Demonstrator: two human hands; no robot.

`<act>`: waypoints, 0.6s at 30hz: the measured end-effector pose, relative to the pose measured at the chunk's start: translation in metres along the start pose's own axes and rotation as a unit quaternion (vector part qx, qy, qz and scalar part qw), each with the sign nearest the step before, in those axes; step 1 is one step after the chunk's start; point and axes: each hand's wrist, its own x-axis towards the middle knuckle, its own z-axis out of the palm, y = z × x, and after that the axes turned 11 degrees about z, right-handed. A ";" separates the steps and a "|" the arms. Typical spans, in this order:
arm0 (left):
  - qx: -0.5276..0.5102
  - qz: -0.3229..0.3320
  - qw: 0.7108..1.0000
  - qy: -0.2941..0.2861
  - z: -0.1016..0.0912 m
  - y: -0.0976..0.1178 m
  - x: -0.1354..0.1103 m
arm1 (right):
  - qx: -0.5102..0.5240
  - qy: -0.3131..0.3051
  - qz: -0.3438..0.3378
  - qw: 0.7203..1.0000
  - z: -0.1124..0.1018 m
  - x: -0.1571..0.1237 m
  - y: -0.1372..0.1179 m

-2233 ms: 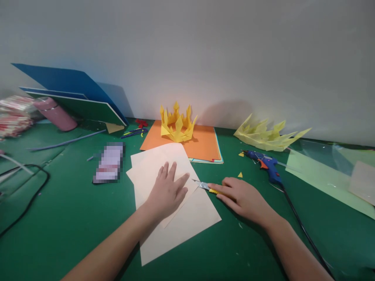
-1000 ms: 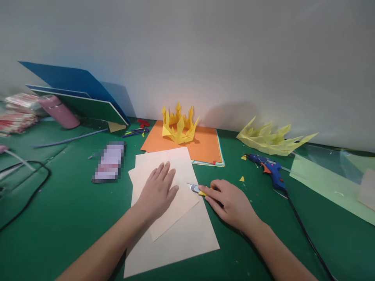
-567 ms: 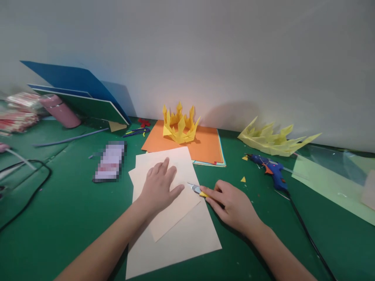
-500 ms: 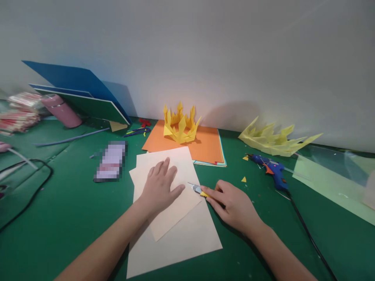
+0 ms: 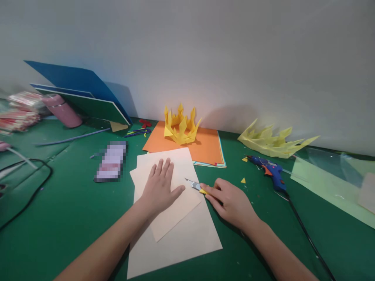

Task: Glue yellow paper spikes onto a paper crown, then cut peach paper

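Cream paper sheets (image 5: 178,230) lie stacked on the green table (image 5: 67,210), the top sheet folded over at an angle. My left hand (image 5: 160,188) lies flat on the top sheet with its fingers spread, pressing it down. My right hand (image 5: 231,203) grips a yellow utility knife (image 5: 195,185) with the blade out. The blade tip rests on the right edge of the folded sheet, close to my left thumb.
A yellow paper crown (image 5: 180,125) stands on an orange sheet stack (image 5: 205,146) behind. A blue glue gun (image 5: 269,169) with a black cord lies at the right, near pale yellow folded paper (image 5: 274,140) and a green sheet (image 5: 331,183). Blue boards (image 5: 79,93), a pink bottle (image 5: 61,111) and a black cable (image 5: 29,191) sit left.
The paper stack has been turned and shifted slightly left. My right hand has brought the knife blade leftward onto the folded sheet's edge. My left hand stays pressed on the paper.
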 end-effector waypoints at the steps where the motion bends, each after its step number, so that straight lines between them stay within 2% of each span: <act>1: -0.001 -0.001 1.000 -0.001 0.000 0.000 0.000 | -0.001 -0.001 -0.004 1.000 0.000 0.002 0.001; 18: 0.014 -0.005 1.000 -0.007 0.003 0.000 -0.001 | -0.047 0.018 -0.032 0.998 0.016 0.040 -0.004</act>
